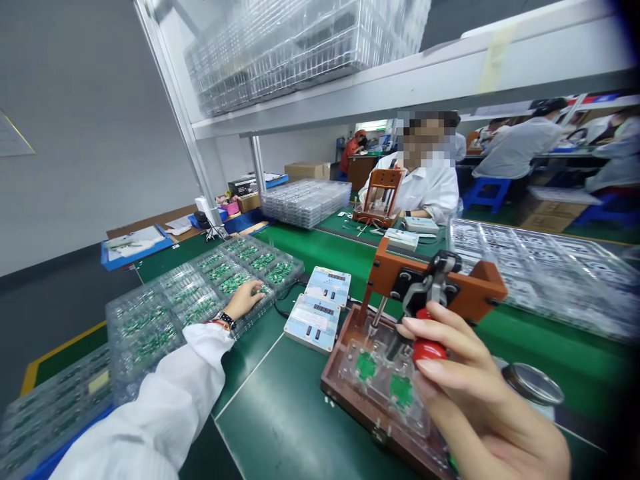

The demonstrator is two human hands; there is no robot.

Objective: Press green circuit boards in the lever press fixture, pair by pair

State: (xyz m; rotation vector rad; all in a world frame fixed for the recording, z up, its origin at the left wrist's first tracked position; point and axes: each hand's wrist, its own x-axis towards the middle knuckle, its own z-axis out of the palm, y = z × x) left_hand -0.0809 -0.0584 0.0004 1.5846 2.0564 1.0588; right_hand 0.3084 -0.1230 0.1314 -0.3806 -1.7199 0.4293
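Note:
My right hand (480,393) is closed round the red handle (429,349) of a toggle clamp on a brown test fixture (380,387). Two small green circuit boards (384,379) lie under the fixture's clear plate. My left hand (243,299), in a white sleeve with a dark wristband, reaches out to a clear plastic tray (200,300) full of small green boards. Its fingers curl onto a cell near the tray's near edge; what they pinch is too small to make out.
Two pale blue meter boxes (320,307) sit between tray and fixture on the green bench. More clear trays (540,267) lie at the right, a stack (305,200) behind. A round metal lid (533,383) is by my right hand. A co-worker in white sits opposite at a similar fixture (380,197).

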